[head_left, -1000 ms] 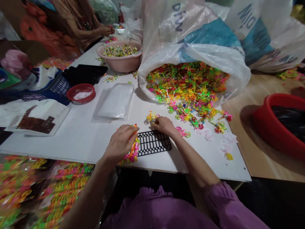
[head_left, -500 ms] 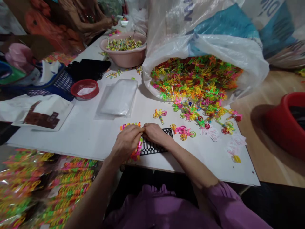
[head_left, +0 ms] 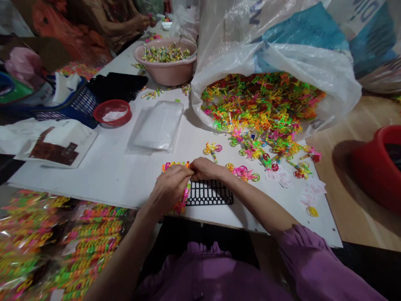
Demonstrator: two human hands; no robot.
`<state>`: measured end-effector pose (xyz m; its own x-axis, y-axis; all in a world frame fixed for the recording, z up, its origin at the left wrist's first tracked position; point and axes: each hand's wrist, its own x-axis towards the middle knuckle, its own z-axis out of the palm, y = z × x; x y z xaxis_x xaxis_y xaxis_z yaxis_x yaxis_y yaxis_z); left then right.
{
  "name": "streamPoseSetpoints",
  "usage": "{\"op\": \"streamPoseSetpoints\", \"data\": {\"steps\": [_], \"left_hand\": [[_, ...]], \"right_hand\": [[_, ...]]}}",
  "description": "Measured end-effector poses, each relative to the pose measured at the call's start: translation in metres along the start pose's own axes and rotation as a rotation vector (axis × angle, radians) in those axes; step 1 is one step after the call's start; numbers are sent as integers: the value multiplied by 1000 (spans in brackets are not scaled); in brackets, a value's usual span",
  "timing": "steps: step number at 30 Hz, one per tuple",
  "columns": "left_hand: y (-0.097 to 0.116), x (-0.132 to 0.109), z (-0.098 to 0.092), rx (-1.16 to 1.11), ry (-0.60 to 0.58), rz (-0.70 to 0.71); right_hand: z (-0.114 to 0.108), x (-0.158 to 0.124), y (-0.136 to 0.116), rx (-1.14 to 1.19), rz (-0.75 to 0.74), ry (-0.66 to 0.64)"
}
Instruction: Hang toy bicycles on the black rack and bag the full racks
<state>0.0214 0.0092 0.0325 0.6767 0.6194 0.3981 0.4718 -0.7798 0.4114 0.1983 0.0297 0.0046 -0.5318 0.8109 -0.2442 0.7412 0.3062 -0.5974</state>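
Near the table's front edge lies a black plastic grid rack point(head_left: 213, 198), its left part filled with small bright plastic toys point(head_left: 181, 205). My left hand point(head_left: 171, 184) is closed over that filled part, fingers bent down around it. Fingertips of my right hand point(head_left: 205, 169) are pinched together at the rack's upper edge, touching the left thumb area; what they hold is hidden. Just right of the rack lie more toys with ring-shaped parts, a pink and yellow cluster point(head_left: 242, 172) and a yellow one point(head_left: 213, 150).
A large plastic bag point(head_left: 338, 88) spills toys onto the white table point(head_left: 109, 175). Around it are clear plastic sleeves point(head_left: 156, 125), a small red basket point(head_left: 99, 118), a pink basin point(head_left: 169, 73), paper slips point(head_left: 313, 188) and a red tub point(head_left: 376, 167). Another person's hands point(head_left: 140, 21) work far back.
The right hand has shifted slightly up, and more of the rack's bare grid shows beneath its wrist. Both hands remain together at the rack. The whole view has moved a little.
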Motion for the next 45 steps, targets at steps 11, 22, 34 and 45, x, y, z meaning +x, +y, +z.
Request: {"op": "streamPoseSetpoints", "data": {"steps": [11, 22, 34, 45], "left_hand": [[3, 2, -1, 14, -5, 4], [1, -1, 0, -45, -42, -44], [5, -1, -3, -54, -42, -63], [8, 2, -2, 12, -33, -79]], "right_hand": [[2, -9, -4, -3, 39, 60], [-5, -3, -18, -260, 136, -60], [32, -32, -4, -149, 92, 277], [56, -49, -34, -322, 137, 336]]}}
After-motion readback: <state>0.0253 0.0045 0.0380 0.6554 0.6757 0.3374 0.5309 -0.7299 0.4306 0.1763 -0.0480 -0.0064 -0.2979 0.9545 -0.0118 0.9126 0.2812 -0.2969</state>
